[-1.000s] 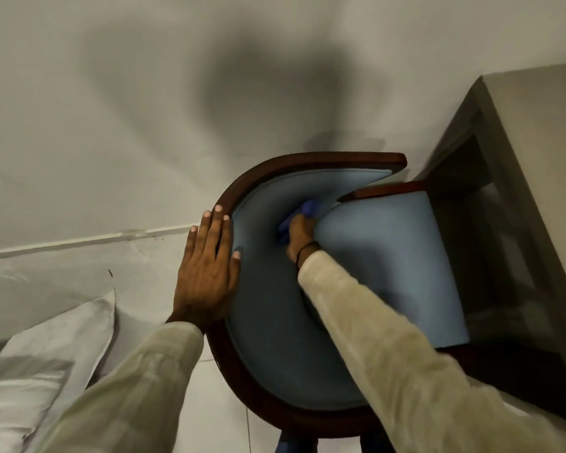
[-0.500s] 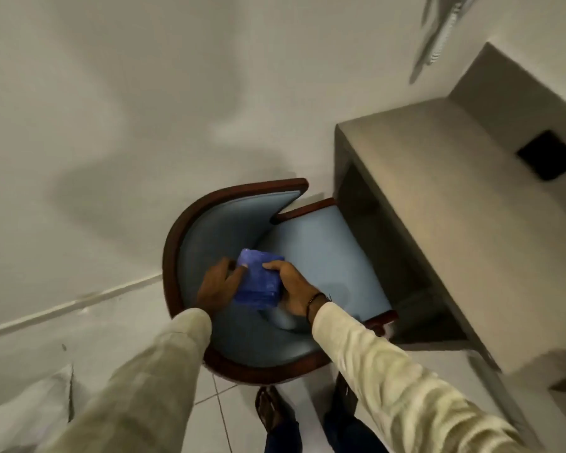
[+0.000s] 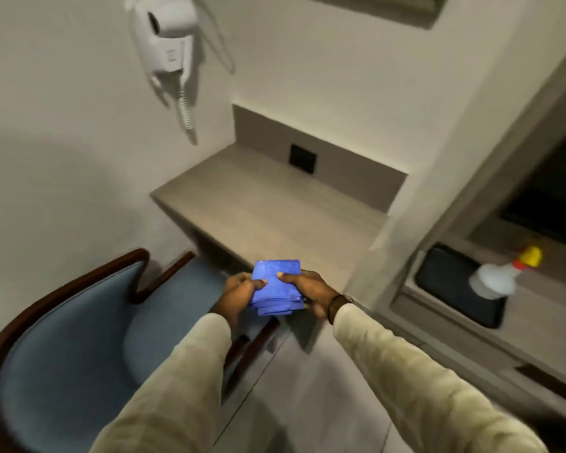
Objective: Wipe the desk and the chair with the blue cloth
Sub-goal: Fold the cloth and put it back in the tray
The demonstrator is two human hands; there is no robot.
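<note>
While both hands grip blue cloth (image 3: 275,284); chair (image 3: 79,338) left, desk (image 3: 258,204) ahead.

The bench (image 3: 268,204) is a grey-beige slab set in a wall niche, with a low upstand of the same finish along its rear edge. A dark square plate (image 3: 303,158) is recessed in that upstand. The bench top carries no loose items. To the right, a lower shelf (image 3: 536,325) carries a dark tray (image 3: 451,282); a white spray bottle (image 3: 500,277) with a yellow and red nozzle sits at the tray's right end.
</note>
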